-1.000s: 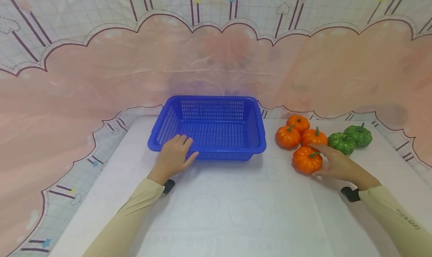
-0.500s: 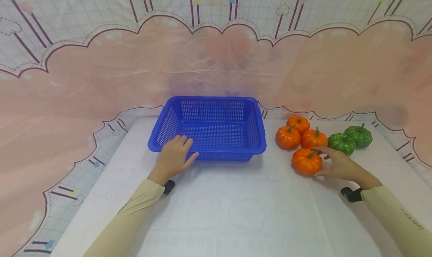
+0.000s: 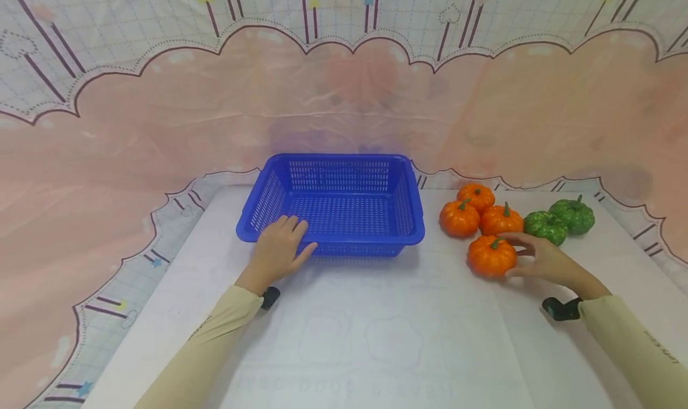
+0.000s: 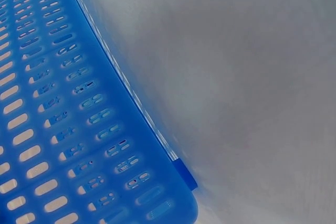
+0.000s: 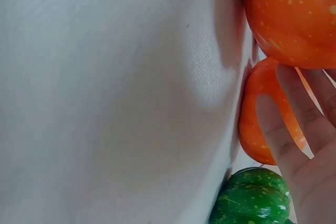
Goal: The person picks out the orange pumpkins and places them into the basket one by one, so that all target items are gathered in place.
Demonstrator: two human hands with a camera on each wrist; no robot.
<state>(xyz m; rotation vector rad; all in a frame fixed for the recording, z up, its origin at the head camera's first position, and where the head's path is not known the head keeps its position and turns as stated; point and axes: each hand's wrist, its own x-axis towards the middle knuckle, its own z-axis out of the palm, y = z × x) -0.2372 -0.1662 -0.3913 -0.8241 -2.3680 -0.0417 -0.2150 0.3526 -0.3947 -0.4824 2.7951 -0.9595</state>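
Observation:
My left hand (image 3: 276, 251) grips the near rim of a blue plastic basket (image 3: 355, 240) toward its left end, fingers over the rim and thumb outside. The left wrist view shows the basket's slotted wall (image 4: 100, 114), but not the hand. At the right, my right hand (image 3: 545, 263) is beside the nearest orange pumpkin (image 3: 489, 258), a small one with a green stem. Its fingers and thumb are spread at the pumpkin's right side. In the right wrist view, nearly straight fingers (image 5: 296, 93) reach up to the underside of the pumpkin (image 5: 294, 19).
Behind that pumpkin sit three more orange pumpkins (image 3: 459, 219) in a cluster. Two green pumpkins (image 3: 572, 216) stand to their right. A white cloth covers the table (image 3: 376, 325). A patterned pink and white curtain (image 3: 344, 98) hangs behind the basket.
My right hand has shifted slightly right, its fingertips overlapping less of the nearest pumpkin. The left hand and the basket hold their places.

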